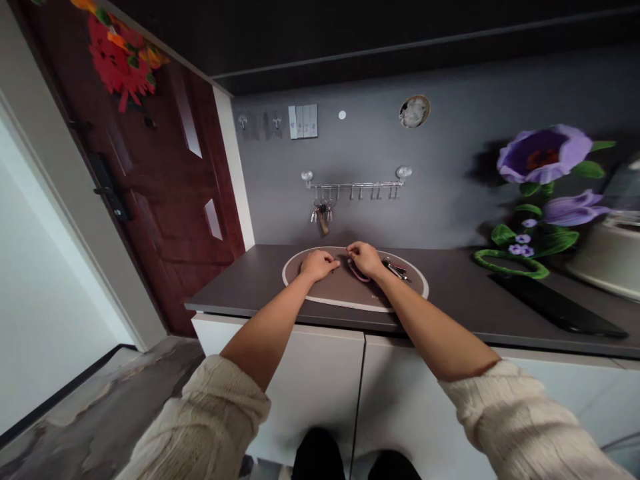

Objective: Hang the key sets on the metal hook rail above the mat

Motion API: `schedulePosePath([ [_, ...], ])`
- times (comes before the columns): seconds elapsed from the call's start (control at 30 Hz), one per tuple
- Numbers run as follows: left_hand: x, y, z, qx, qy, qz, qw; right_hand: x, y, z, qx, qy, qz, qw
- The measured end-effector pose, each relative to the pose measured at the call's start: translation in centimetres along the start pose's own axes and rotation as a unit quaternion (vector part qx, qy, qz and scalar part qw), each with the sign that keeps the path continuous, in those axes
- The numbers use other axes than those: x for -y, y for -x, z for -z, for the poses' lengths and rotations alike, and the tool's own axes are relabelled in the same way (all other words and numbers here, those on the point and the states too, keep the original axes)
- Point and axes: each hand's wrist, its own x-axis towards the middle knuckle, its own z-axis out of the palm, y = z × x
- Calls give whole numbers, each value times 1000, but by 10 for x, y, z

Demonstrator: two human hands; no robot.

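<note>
My left hand [319, 265] is over the left part of a brown oval mat [345, 297] with a pale rim. Its fingers are pinched together, and a small dark bit shows at their tips, too small to name. My right hand [366, 260] is a short way to the right, fingers curled in and thumb against the fingertips; what they hold, if anything, is hidden. A pinkish strap loop [358, 272] shows just below that hand, and I cannot tell whether it is gripped. Beside the right wrist a bunch of keys [397, 270] lies on the mat.
On the wall behind, a clear hook rail [357, 185] carries several hanging keys [323, 212]. Purple artificial flowers [545, 157] and a long black object [560, 307] occupy the counter's right side. A dark overhead cabinet [380, 40] juts out above; a red-brown door [150, 153] stands left.
</note>
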Motion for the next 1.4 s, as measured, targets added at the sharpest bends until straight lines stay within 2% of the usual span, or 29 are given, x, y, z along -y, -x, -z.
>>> schedulePosePath([
  [0.13,-7,1,2,-3,-25,19,999,-1,-1,-2,1,29,24,999],
  [0.27,-5,-1,2,-2,-17,30,999,1,-1,-3,12,57,24,998],
  [0.53,4,-5,0,-17,34,41,998,3,2,-1,19,110,34,993],
  [0.7,7,-5,-1,-31,112,42,992,5,4,0,28,138,40,989],
  [0.83,5,-4,-3,-53,229,53,971,8,6,2,37,149,51,987],
  [0.93,2,-5,-4,-65,329,77,939,9,8,2,39,126,59,989],
  [1.03,2,-6,-4,-54,401,69,912,9,7,1,42,87,72,993],
  [1.13,4,-7,-5,-31,431,52,900,7,6,0,46,52,83,994],
  [1.4,3,-7,-5,-6,448,35,894,4,2,-2,44,-27,93,994],
])
